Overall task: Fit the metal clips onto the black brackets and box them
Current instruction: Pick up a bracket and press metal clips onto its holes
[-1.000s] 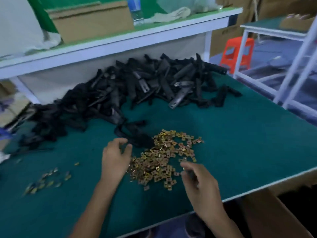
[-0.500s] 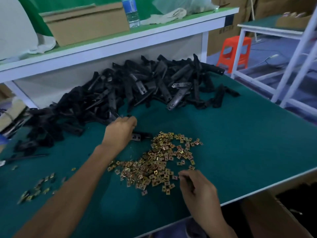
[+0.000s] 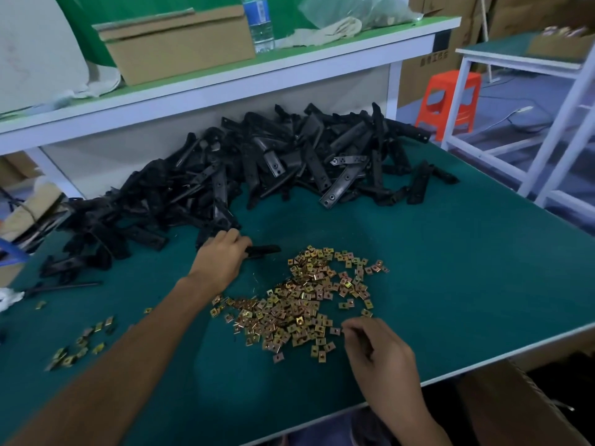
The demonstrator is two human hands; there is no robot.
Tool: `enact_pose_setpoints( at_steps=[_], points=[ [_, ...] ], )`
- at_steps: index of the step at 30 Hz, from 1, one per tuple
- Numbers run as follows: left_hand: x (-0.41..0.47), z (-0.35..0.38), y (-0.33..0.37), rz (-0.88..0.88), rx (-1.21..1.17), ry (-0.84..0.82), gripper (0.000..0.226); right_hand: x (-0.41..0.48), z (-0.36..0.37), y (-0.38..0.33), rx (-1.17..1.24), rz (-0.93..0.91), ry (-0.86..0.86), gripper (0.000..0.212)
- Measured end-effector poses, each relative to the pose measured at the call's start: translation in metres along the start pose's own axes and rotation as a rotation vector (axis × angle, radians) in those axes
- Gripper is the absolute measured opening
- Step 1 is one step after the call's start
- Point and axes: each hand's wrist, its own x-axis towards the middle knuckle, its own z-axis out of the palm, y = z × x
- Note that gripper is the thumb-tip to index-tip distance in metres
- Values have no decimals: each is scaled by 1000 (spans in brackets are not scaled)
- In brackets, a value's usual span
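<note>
Likely best gripping the stiff, light black bracket [image 3: 263,251] at one end, as with the left hand [image 3: 221,263]; right hand [image 3: 377,353] curled beside thin, slippery metal clips [image 3: 306,304], hold unclear.

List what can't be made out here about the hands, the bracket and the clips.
- Head view: the left hand covers most of the bracket it grips, so whether a clip is fitted on it is hidden.
- Head view: the right hand has curled fingers at the clip pile; they hide whether they pinch a clip.
- Head view: the cardboard box is cut off by the table and the frame edge; its contents are unseen.
</note>
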Motion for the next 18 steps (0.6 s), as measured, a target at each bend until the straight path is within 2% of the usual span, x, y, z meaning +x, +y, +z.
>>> enact_pose_setpoints(
  at_steps=[2, 4, 8, 9, 11, 12, 13, 15, 18],
  points=[
    [-1, -2, -8, -13, -6, 25, 19, 0, 0, -1, -1, -1, -9, 17],
    [-4, -6, -13, -47, -66, -29, 15, 0, 0, 0, -5, 4, -19, 16],
    [-7, -8, -21, -83, -157, -362, 29, 0, 1, -1, -11, 2, -11, 17],
    [-7, -10, -23, -94, -220, -444, 35, 0, 1, -1, -9, 5, -7, 18],
    [-7, -15, -25, -117, -308, -592, 66, 1, 1, -2, -4, 13, -3, 18],
    [-7, -15, -24, -120, -295, -651, 82, 1, 1, -2, -3, 15, -4, 18],
    [-7, -13, -23, -115, -265, -673, 88, 1, 1, -3, -1, 14, -2, 18],
    [-7, -6, -20, -106, -258, -607, 74, 1, 1, -4, 5, 16, -7, 18],
    [-5, 2, -17, -103, -332, -413, 22, 0, 1, -3, -2, 14, -5, 18]
  ],
)
